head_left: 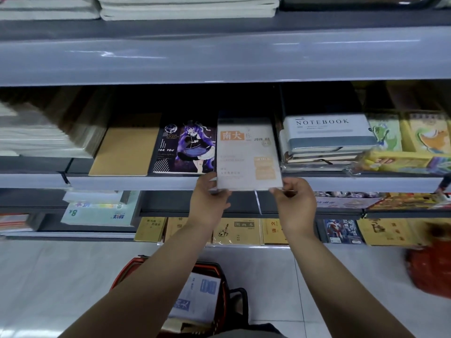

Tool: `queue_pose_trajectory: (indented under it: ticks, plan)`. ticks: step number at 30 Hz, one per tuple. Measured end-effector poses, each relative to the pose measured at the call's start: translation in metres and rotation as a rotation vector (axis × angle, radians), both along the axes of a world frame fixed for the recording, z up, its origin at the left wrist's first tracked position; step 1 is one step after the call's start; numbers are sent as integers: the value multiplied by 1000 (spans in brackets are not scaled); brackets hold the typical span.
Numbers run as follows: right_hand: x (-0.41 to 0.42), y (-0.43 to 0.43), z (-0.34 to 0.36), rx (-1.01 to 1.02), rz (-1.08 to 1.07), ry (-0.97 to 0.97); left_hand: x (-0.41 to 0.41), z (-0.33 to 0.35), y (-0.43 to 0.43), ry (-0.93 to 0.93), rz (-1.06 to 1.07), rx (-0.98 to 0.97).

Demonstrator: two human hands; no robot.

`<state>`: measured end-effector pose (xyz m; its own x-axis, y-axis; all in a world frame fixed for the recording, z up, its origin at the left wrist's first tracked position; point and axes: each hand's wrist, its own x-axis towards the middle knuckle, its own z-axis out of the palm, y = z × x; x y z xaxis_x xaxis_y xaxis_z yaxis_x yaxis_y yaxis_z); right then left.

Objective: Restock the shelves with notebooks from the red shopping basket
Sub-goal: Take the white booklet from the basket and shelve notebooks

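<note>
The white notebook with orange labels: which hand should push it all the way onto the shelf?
Probably the right hand. It pinches the white notebook's near right corner, straight behind the slot. The left hand grips the near left corner beside the purple anime notebook, so it could steady that edge.

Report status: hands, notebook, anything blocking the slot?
Left hand and right hand pinch white notebook at near corners. Notebook partly on shelf, near edge overhanging. Nothing visibly blocking.
</note>
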<state>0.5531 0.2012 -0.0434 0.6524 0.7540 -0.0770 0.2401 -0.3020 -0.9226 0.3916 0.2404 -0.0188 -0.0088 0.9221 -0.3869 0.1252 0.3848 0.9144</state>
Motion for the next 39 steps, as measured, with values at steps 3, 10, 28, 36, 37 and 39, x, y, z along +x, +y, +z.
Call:
queue_pose_trajectory:
  ticks: [3, 10, 28, 36, 37, 39]
  plan:
    - [0, 13, 2, -31, -56, 51, 2, 1, 3, 50, 32, 34]
    - [1, 30, 0, -107, -107, 79, 8, 8, 5, 25, 62, 97]
    - [59, -5, 15, 318, -417, 21, 52, 28, 15, 119, -287, 287]
    - [100, 14, 63, 273, -286, 181, 96, 33, 26, 147, -566, 275]
    - [101, 16, 64, 263, -267, 192, 99, 33, 25, 133, -570, 279]
    - [103, 19, 64, 244, -252, 207, 104, 35, 23, 75, -571, 248]
